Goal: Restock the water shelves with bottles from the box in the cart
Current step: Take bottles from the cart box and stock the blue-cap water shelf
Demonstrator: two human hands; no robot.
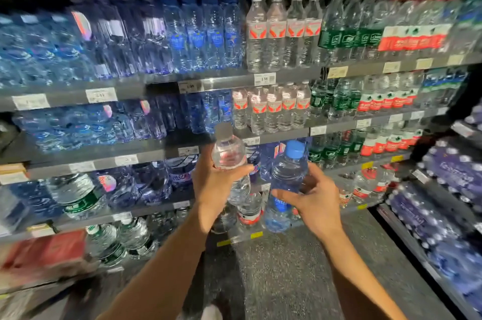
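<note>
The left hand [217, 184] grips a clear, grey-capped bottle [229, 158] round its middle; the right hand [315, 199] grips a blue-capped bottle [285, 184]; both are held upright before the middle shelf edge [146, 158]; placing is in hand, and next each needs its matching row, probably clear right, blue left; cart unseen.

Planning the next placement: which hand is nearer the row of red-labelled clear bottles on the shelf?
Left. The left hand, holding the grey-capped bottle, is just below the red-labelled clear bottles; the right hand sits lower and further right.
</note>
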